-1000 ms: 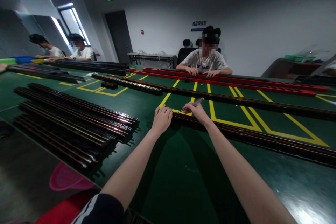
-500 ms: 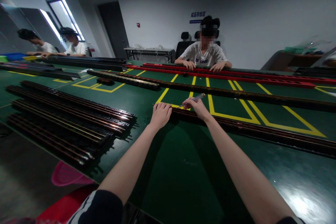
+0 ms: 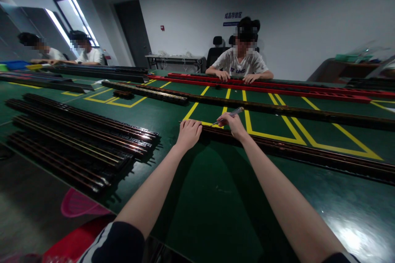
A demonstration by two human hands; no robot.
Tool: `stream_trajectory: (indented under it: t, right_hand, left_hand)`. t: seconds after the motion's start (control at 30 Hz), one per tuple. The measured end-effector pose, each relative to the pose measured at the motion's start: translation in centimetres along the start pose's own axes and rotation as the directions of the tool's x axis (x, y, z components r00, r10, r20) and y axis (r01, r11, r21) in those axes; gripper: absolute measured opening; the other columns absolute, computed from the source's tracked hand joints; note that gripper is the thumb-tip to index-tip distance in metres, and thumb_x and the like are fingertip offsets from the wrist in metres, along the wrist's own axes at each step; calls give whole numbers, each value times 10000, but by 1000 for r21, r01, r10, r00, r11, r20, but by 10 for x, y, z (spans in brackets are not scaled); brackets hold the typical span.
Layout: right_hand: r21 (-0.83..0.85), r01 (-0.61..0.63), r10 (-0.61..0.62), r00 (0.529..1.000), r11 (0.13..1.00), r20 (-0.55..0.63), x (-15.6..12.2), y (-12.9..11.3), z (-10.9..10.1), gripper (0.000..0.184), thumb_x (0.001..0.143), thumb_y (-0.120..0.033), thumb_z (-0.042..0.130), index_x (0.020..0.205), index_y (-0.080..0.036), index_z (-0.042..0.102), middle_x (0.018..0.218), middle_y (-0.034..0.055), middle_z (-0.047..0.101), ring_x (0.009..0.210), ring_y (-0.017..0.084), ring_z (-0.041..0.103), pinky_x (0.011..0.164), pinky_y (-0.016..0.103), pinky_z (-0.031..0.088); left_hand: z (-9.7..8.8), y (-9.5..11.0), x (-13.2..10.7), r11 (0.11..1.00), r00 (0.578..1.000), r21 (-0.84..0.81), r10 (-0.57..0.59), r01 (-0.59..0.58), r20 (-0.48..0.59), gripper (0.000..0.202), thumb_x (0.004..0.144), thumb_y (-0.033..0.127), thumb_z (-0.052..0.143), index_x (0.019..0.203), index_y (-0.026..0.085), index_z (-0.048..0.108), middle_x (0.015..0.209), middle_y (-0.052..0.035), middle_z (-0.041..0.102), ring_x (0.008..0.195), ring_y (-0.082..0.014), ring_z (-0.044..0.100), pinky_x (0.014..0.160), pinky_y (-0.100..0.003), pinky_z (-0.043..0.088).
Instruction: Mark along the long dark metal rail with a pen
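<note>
My left hand (image 3: 189, 134) lies over the left end of a long dark strip (image 3: 277, 148), its fingers close together and bent over the far edge. A thin tip pokes out just left of those fingers. Between the fingers of my right hand (image 3: 233, 125) is a slim pen (image 3: 236, 111) with a clear barrel, tilted so that its point slants down left to the strip. At this size I cannot tell whether the point touches it. From my hands the strip runs off to the right along the green table (image 3: 210, 205).
Several similar strips (image 3: 77, 135) lie stacked at the left. Another long strip (image 3: 247, 107) crosses beyond my hands, and red rails (image 3: 293, 86) lie farther back. A co-worker (image 3: 242, 65) sits opposite; two others sit far left. A pink basket (image 3: 80, 204) stands below the table edge.
The pen in my right hand has shifted slightly to the right and up. My left hand stays in place on the strip.
</note>
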State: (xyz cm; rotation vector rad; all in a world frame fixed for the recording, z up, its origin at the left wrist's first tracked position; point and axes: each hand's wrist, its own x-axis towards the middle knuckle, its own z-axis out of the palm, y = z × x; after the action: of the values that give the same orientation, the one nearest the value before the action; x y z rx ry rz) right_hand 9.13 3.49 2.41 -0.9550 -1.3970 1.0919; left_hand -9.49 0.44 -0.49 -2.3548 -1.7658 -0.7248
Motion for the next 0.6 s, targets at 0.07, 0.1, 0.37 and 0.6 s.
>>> stream_trajectory:
  t: [0.07, 0.1, 0.37, 0.6]
  right_hand:
    - [4, -1, 1, 1000, 1000, 10, 1, 1, 0, 177, 695, -265, 572, 568, -157, 629, 563, 22, 616, 554, 119, 574, 605, 264, 479]
    - [7, -1, 1, 1000, 1000, 13, 1, 1, 0, 174, 688, -269, 576, 568, -156, 631, 558, 22, 615, 550, 119, 572, 598, 262, 475]
    - [45, 22, -21, 1000, 999, -20, 4, 8, -1, 178, 665, -272, 574, 538, -159, 628, 527, 10, 595, 518, 114, 549, 558, 256, 452]
    - [21, 29, -29, 999, 999, 13, 4, 8, -3, 195, 698, -290, 577, 564, -161, 633, 565, 13, 608, 549, 115, 558, 581, 259, 456]
  left_hand:
    - [1, -1, 0, 1000, 1000, 7, 1, -1, -2, 381, 953, 308, 262, 1110, 229, 600, 1135, -59, 630, 1115, -202, 498, 1044, -370, 265]
    - [2, -1, 0, 1000, 1000, 10, 6, -6, -4, 380, 955, 309, 262, 1108, 228, 600, 1135, -58, 631, 1111, -202, 501, 1042, -372, 268]
    - [4, -2, 1, 999, 999, 21, 28, -27, -42, 343, 950, 291, 301, 1078, 208, 608, 1097, -65, 645, 1083, -213, 521, 1013, -395, 304]
    - [3, -3, 0, 999, 999, 17, 32, -31, -34, 365, 957, 301, 276, 1080, 203, 605, 1107, -67, 641, 1084, -212, 520, 1012, -401, 310]
